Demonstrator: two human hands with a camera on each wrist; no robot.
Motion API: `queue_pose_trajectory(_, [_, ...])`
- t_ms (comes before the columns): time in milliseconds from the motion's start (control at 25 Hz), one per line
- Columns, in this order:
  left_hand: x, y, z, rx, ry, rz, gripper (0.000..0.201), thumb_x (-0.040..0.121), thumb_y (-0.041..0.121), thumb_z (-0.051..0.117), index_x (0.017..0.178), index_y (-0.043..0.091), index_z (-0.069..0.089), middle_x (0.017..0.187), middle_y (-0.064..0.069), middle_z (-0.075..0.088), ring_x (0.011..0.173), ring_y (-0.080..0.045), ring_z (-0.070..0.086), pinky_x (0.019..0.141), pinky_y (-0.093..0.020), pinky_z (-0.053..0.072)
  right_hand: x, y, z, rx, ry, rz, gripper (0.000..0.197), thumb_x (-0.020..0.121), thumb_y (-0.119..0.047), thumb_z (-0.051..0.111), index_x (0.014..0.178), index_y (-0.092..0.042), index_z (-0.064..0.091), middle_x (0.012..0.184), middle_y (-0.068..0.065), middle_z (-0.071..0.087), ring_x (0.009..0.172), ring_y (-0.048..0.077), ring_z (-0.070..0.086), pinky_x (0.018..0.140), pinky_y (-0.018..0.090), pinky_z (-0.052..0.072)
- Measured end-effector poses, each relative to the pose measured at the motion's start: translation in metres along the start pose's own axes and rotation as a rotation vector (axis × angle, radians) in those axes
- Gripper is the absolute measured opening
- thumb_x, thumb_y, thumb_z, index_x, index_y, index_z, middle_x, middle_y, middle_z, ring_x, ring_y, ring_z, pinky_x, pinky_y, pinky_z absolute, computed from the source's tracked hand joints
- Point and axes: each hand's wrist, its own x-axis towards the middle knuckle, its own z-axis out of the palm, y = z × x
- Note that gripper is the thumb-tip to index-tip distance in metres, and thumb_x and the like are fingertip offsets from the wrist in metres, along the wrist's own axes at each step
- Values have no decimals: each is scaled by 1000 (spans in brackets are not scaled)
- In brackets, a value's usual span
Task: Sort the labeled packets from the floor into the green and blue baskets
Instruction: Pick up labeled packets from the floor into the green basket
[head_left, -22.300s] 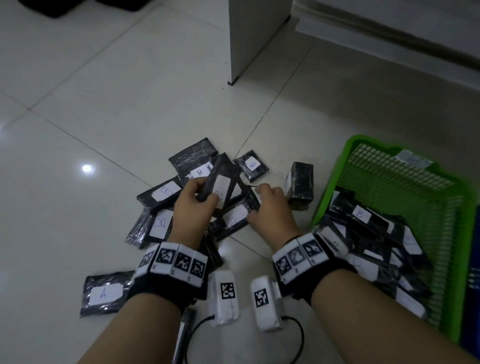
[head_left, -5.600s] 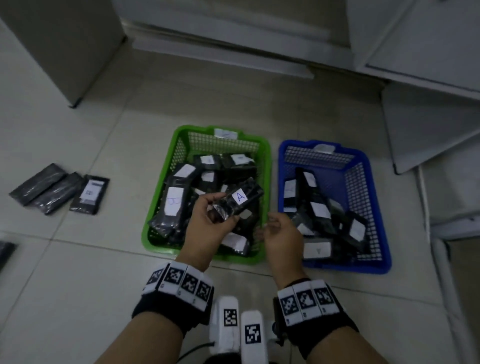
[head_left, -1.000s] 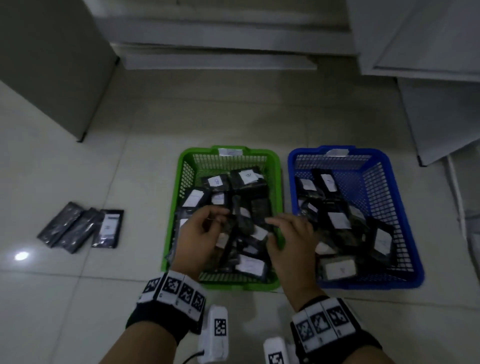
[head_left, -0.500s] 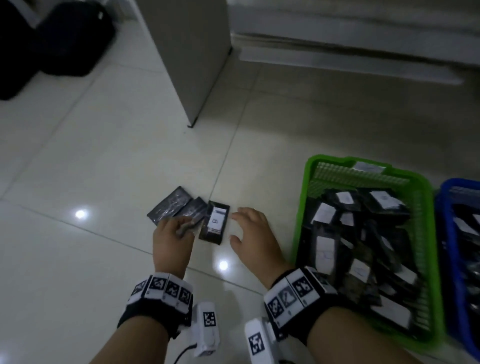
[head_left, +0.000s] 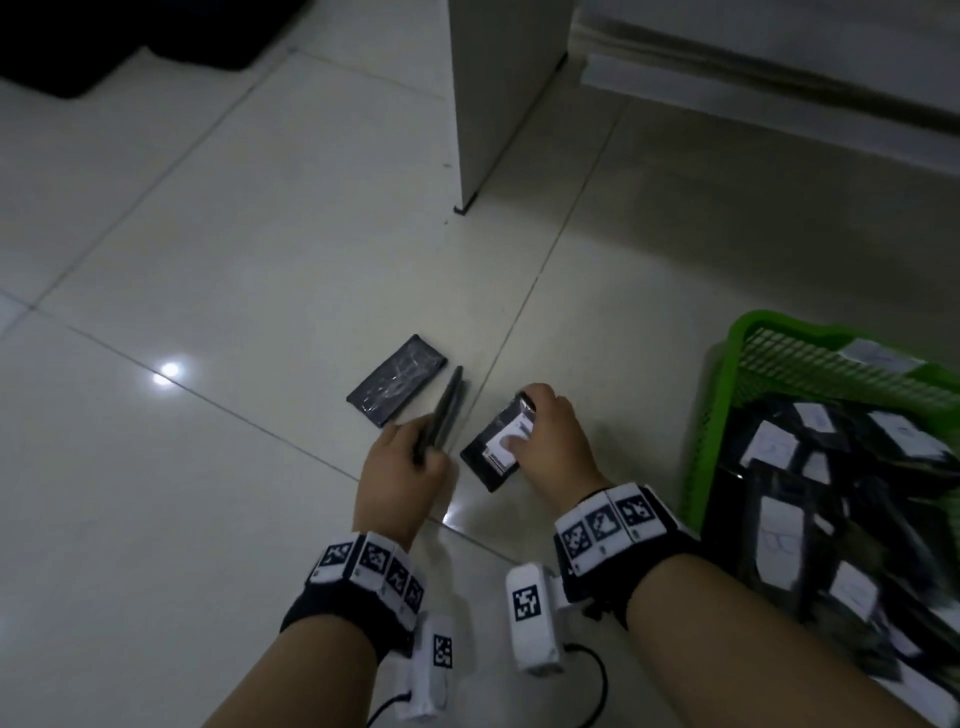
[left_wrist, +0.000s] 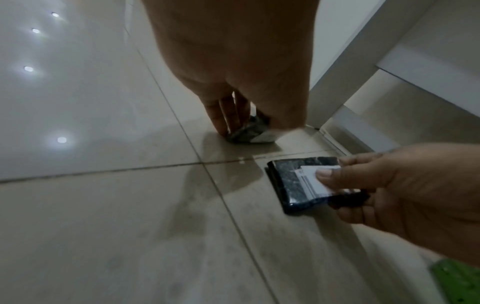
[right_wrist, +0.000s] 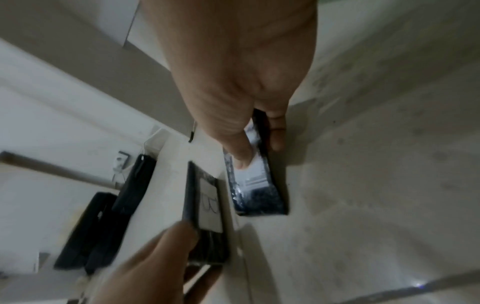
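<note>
Your left hand (head_left: 402, 470) pinches a B-labelled packet (right_wrist: 207, 207), tipped on edge; the letter reads only in the right wrist view. Your right hand (head_left: 553, 441) grips a second packet (head_left: 498, 441) just off the tiled floor (head_left: 234, 260), thumb (left_wrist: 337, 174) pressed on its white label, fingers curled beneath. A third packet (head_left: 397, 385) lies flat, dark side up, just beyond your left hand, its label hidden.

How to do the step well:
- Slide your right thumb off the label before choosing a basket; the thumb covers the letter, and the print beside it is too blurred to read.
- Keep each packet pinched by its long edges; the glossy wrap probably slips under a light hold.
- Carry one packet per hand, and match each letter to the tag on the basket's far rim. That tag is unreadable here.
- Flip the third packet to expose its label.

Surroundings and obstacles:
- The green basket (head_left: 727, 353) stands to your right, near your right forearm, holding many labelled packets; lift over its rim rather than brush it.
- The blue basket is out of view.
- A pale cabinet corner (head_left: 498, 104) stands beyond the packets, well apart.
- Dark bags (head_left: 104, 41) lie at far left.
</note>
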Motion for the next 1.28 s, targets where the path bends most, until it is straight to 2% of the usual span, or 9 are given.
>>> queue_pose_trajectory(120, [-11, 8, 1, -385, 0, -245, 28, 84, 14, 51, 101, 30, 67, 90, 8, 71, 86, -12, 66, 80, -25, 52, -5, 3, -21, 166, 40, -1, 37, 92, -9, 53, 127, -20, 51, 115, 1, 60, 99, 17, 58, 79, 23, 46])
queue_pose_trajectory(240, [-21, 31, 9, -689, -22, -358, 27, 89, 7, 47, 106, 17, 67, 97, -8, 71, 87, -23, 67, 82, -38, 57, -13, 8, -41, 246, 92, -18, 37, 96, -14, 49, 131, -24, 51, 119, -1, 59, 97, 13, 57, 72, 16, 44])
queue_pose_trajectory(440, [-41, 101, 28, -831, -105, -267, 31, 92, 2, 42, 113, 10, 64, 99, -12, 70, 77, -19, 65, 70, -27, 57, -33, 29, -90, 339, 253, -43, 35, 94, -16, 52, 128, -27, 55, 122, 1, 58, 111, 14, 57, 97, 29, 46])
queue_pose_trajectory(520, [-47, 131, 40, -865, -121, -238, 30, 93, 4, 47, 115, 12, 64, 97, -10, 69, 80, -19, 66, 73, -27, 58, -45, 38, -123, 367, 388, -45, 30, 93, -16, 54, 122, -23, 57, 118, -4, 58, 108, 10, 55, 95, 26, 44])
queue_pose_trajectory(640, [-52, 179, 67, -881, -193, -153, 29, 93, 6, 53, 118, 15, 62, 96, -8, 63, 80, -16, 66, 74, -31, 59, -60, 63, -176, 474, 640, 44, 12, 91, -18, 58, 100, -25, 54, 93, -9, 60, 89, 16, 60, 79, 36, 53])
queue_pose_trajectory(760, [-54, 216, 100, -809, -260, -48, 26, 91, 8, 56, 113, 20, 62, 95, -6, 64, 80, -16, 65, 75, -35, 59, -58, 107, -209, 461, 815, 197, 5, 89, -15, 58, 91, -19, 58, 90, -1, 64, 86, 22, 62, 82, 45, 54])
queue_pose_trajectory(880, [-48, 234, 133, -428, -264, 113, 31, 88, 17, 61, 118, 24, 62, 111, 1, 64, 96, -12, 62, 89, -24, 49, -56, 143, -221, 525, 773, 291, 8, 90, -18, 58, 94, -21, 64, 101, 6, 68, 87, 25, 67, 82, 48, 56])
queue_pose_trajectory(1040, [-46, 235, 149, -107, -261, 255, 47, 89, 16, 60, 135, 15, 51, 126, -9, 41, 108, -15, 48, 87, -5, 27, -68, 152, -220, 213, 640, 259, 22, 88, -11, 59, 107, -16, 70, 120, 11, 57, 112, 25, 54, 97, 27, 44])
queue_pose_trajectory(1280, [-44, 171, 88, -135, -85, 95, 25, 90, 11, 55, 107, 26, 66, 110, 5, 43, 86, -5, 55, 80, -15, 42, -94, 76, -175, 53, 567, -47, 26, 81, -1, 58, 90, -24, 67, 106, -1, 45, 105, 12, 43, 91, 9, 27])
